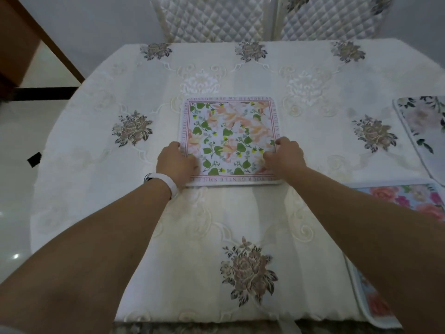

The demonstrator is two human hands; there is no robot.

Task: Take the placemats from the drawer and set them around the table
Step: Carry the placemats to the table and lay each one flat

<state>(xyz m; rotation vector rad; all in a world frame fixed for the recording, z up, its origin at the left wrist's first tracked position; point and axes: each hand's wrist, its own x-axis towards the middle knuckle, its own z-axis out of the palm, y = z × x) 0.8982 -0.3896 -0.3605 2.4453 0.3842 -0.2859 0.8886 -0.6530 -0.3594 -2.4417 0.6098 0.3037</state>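
Observation:
A square placemat (231, 131) with green leaves, peach flowers and a lettered pink border lies flat near the middle of the table (96, 131), which wears a white embroidered cloth. My left hand (177, 162) grips its near left corner, fingers curled on the edge. My right hand (284, 156) holds the near right corner the same way. A white band sits on my left wrist. At the right edge lie two more placemats: a pale one with dark leaves (423, 131) and a blue one with pink roses (414, 201), partly hidden by my right forearm.
Two chairs with quilted white covers (207, 18) (332, 18) stand at the table's far side. A brown wooden piece of furniture (21, 44) is at the upper left. Glossy white floor (16, 189) lies to the left of the table.

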